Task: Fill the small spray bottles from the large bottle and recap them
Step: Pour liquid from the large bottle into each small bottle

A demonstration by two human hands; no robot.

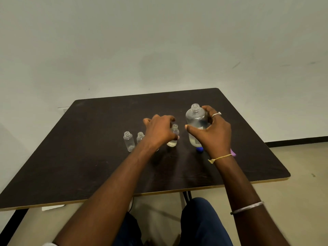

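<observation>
Head view only. The person sits at a dark brown wooden bench (88, 157). The right hand (214, 134) is wrapped around a large clear plastic bottle (196, 125), thumb on the near side and fingers round the far side. The bottle stands upright right of centre, uncapped and partly full, so this looks like the grip for lifting it to pour.

The left hand (159, 132) is over the row of little ones, fingers loosely spread. A small clear spray bottle (174, 137) sits in the gap between thumb and forefinger, open-necked, with a bit of liquid at the bottom. The thumb looks to be touching it, probably to steady it, but an actual grip can't be told from here.

Further left stand an empty small clear bottle (129, 141) and a second empty small bottle (140, 136), both uncapped and likely waiting their turn.

A blue cap (199, 149) lies just near of the big bottle's base. A purple bit (233, 152) peeks out behind the right wrist, too hidden to identify.
</observation>
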